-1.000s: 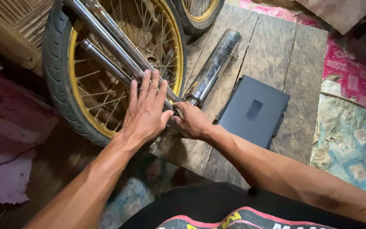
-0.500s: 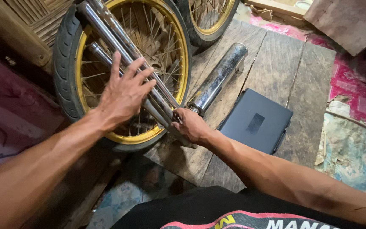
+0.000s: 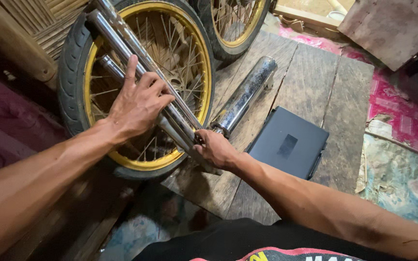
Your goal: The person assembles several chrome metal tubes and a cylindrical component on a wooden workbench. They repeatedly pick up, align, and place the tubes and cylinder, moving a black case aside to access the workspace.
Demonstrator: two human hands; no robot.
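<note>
Far left, a bamboo wall [image 3: 20,24] stands behind a wheel [image 3: 71,72] with a black tyre and a gold rim, which lies near-flat against it. Across its spokes run two chrome tubes [image 3: 122,41], side by side, slanting from the far left down toward the near middle.

On those tubes rests the left hand [image 3: 139,104], palm down. Its forefinger points up along them and the other fingers bend over the nearer tube. Whether it truly grips or only presses down, I cannot tell.

Just right of it, at the tubes' near end, the right hand [image 3: 214,150] is clenched round them, knuckles up, hiding the tips. The work in hand looks like steadying and holding the tubes over the wheel, one hand at mid-length and one at the end.

Any further shift of them would call for a firm hold, since the chrome looks smooth and lies on springy spokes.

Further right, a dull metal cylinder [image 3: 245,94] lies on the planks [image 3: 310,82], its near end close to the right hand. A second wheel [image 3: 233,24] stands beyond it. Right again is a shut dark case [image 3: 289,142], then red patterned cloth [image 3: 402,106].
</note>
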